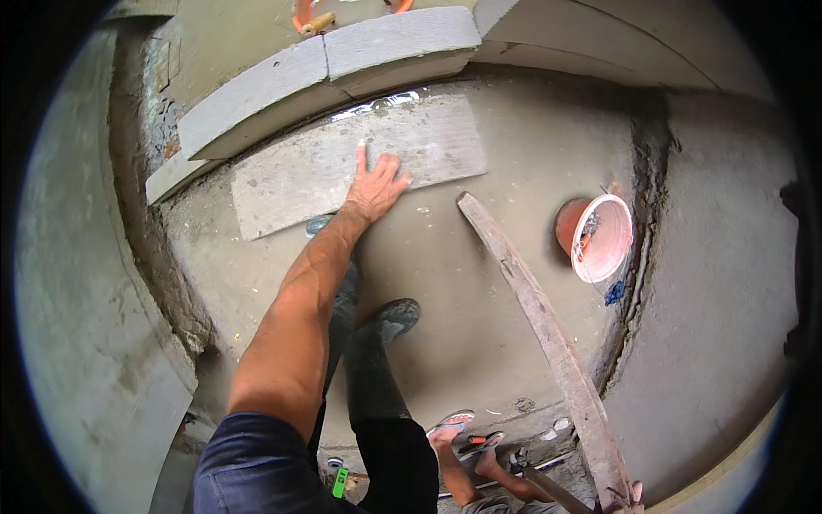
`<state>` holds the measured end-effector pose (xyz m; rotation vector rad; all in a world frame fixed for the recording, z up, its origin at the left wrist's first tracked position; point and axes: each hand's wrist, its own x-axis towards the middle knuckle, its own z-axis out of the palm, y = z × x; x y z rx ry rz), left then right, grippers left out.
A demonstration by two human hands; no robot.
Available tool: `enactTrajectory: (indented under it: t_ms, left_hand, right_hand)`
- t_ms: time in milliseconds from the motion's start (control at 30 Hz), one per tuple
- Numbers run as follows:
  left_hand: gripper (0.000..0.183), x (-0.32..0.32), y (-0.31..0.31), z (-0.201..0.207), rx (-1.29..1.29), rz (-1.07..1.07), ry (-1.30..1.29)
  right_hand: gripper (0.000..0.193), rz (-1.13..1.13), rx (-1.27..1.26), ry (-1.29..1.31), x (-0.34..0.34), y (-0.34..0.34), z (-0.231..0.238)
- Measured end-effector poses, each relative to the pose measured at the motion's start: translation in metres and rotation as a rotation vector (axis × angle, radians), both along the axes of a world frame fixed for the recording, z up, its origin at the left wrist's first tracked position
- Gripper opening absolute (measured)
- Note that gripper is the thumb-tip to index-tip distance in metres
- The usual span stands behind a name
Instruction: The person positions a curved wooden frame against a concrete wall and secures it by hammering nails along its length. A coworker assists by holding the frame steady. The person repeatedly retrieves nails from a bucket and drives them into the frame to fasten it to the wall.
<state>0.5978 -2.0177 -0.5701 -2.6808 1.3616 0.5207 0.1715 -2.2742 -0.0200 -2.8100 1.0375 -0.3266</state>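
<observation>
Resting palm down with fingers apart: left hand [375, 190], on a pale slab [300, 176], not clamped around any edge. Against the lower end of a long wooden board [539, 308], fingers [637, 493], too cut off to tell whether of the right hand or of a co-worker; cannot tell the right hand's state, therefore.

Beneath the left palm, lying lengthwise just beside a row of pale blocks [402, 41], the slab, with a wet, shiny strip [377, 104] in between. Near the slab's closer edge, a dark boot [317, 224]; farther back, a second boot [398, 319] on the wet floor [479, 283].

Looks like a placing or steadying step, judging by the spread palm. Probably calls next for a firm hold at the edges and a careful lining-up with the blocks, on sure footing.

Off to the right, well apart from the slab, an orange bucket [568, 224]. Toward the lower edge, a green tool [340, 482] and a co-worker's sandals [462, 418]. Beyond the blocks, a wooden handle [318, 24].
</observation>
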Motion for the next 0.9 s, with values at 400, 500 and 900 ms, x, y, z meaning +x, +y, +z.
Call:
enactTrajectory:
  t_ms: [400, 500, 900]
  left_hand:
    - [0.052, 0.023, -0.034, 0.087, 0.2, 0.171, 0.44]
    - [0.06, -0.006, 0.013, 0.167, -0.026, 0.294, 0.571]
    - [0.064, -0.092, 0.054, 0.512, -0.735, 0.533, 0.787]
  right_hand:
    - [0.032, 0.079, 0.161, -0.12, 0.06, 0.015, 0.031]
    - [0.027, 0.144, 0.26, -0.228, 0.119, 0.041, 0.056]
    - [0.032, 0.31, 0.238, -0.407, 0.251, 0.072, 0.187]
